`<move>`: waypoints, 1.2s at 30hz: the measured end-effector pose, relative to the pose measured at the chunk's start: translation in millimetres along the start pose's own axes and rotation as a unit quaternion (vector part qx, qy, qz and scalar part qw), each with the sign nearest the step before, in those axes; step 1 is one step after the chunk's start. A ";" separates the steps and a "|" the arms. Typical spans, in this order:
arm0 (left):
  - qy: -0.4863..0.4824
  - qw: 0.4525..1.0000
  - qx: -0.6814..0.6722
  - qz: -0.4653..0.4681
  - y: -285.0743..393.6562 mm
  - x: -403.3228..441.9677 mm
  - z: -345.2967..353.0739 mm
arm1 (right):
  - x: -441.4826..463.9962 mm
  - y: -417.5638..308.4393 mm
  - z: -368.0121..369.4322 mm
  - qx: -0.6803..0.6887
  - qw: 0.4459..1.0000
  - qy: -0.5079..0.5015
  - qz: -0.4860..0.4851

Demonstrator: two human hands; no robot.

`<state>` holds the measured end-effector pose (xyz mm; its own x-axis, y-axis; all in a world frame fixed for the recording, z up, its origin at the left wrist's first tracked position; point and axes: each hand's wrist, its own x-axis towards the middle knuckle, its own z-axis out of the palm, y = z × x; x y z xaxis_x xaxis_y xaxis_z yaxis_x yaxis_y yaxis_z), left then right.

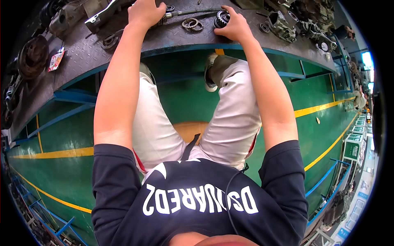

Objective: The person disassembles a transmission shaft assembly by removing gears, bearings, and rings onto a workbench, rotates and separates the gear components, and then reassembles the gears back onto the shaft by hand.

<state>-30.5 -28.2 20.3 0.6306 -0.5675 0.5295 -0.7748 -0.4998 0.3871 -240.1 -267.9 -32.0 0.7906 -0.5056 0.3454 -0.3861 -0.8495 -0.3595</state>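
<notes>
A metal gear shaft (pixel 193 12) lies crosswise near the top of the head view, over the steel bench top. My left hand (pixel 145 15) is closed at the shaft's left end, where a toothed part shows beside the fingers; much of that end is hidden behind the hand. At the other end, my right hand (pixel 234 26) grips a toothed gear (pixel 223 17), thumb below and fingers above. Between my hands, two thin metal rings (pixel 192 25) lie overlapping on the bench. A small bearing (pixel 170 8) sits just beyond the shaft.
The patterned steel bench (pixel 164 40) has a blue frame. Gearbox housings (pixel 281 26) and metal parts stand right; a large round part (pixel 33 56) and a red-and-white packet (pixel 56 60) lie left. A small bearing ring (pixel 264 28) is near my right hand. I sit on a wooden seat (pixel 188 129).
</notes>
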 end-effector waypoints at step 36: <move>-0.106 0.992 -0.028 -0.060 -31.0 -2.5 34.2 | 0.6 -31.0 -18.1 -0.011 0.995 -0.068 0.069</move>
<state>-6.6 -33.7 -18.9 0.7085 -0.6347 0.3084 -0.6917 -0.5381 0.4816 -236.2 -244.6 -4.9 0.7854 -0.5941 0.1737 -0.5045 -0.7770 -0.3765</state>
